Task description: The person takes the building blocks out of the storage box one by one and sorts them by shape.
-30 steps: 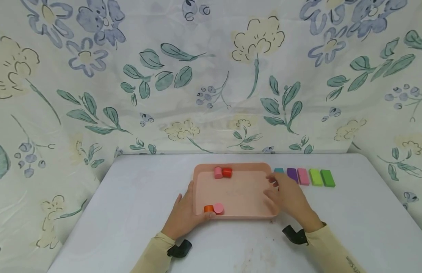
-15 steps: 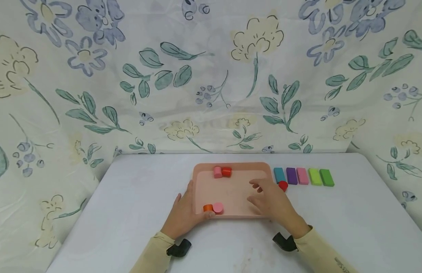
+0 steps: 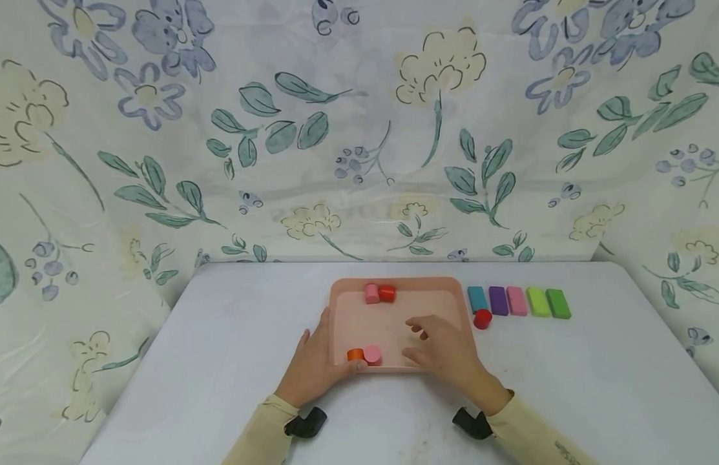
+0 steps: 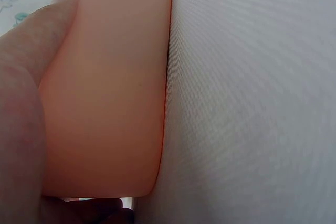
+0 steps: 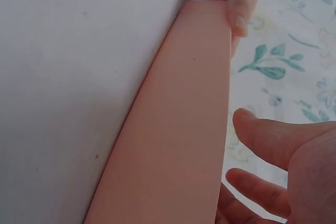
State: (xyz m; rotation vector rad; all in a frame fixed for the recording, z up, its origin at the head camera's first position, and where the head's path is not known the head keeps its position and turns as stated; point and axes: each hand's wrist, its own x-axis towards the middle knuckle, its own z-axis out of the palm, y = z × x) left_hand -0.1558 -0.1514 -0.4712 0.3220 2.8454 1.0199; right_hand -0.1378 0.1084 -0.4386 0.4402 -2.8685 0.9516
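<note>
A shallow peach tray (image 3: 382,326) sits on the white table. My left hand (image 3: 312,368) holds its front left corner, fingers along the left wall and thumb over the front rim. Just by that thumb are an orange cylinder (image 3: 355,355) and a pink cylinder (image 3: 373,354). At the back of the tray a darker pink cylinder (image 3: 372,294) lies against a red cylinder (image 3: 387,294). Over the tray's front right part hovers my right hand (image 3: 452,355), thumb and fingers apart with nothing between them. The right wrist view shows its thumb (image 5: 268,135) beyond the tray wall.
Right of the tray, a row of flat blocks lies on the table: blue (image 3: 478,299), purple (image 3: 499,301), pink (image 3: 517,301) and two green, the last a darker green block (image 3: 559,303). Another red cylinder (image 3: 482,319) is in front of the blue one. Floral cloth (image 3: 359,129) hangs behind.
My right hand has moved left from beside the blocks to over the tray, uncovering the red cylinder outside it. My left hand and the tray have stayed in place.
</note>
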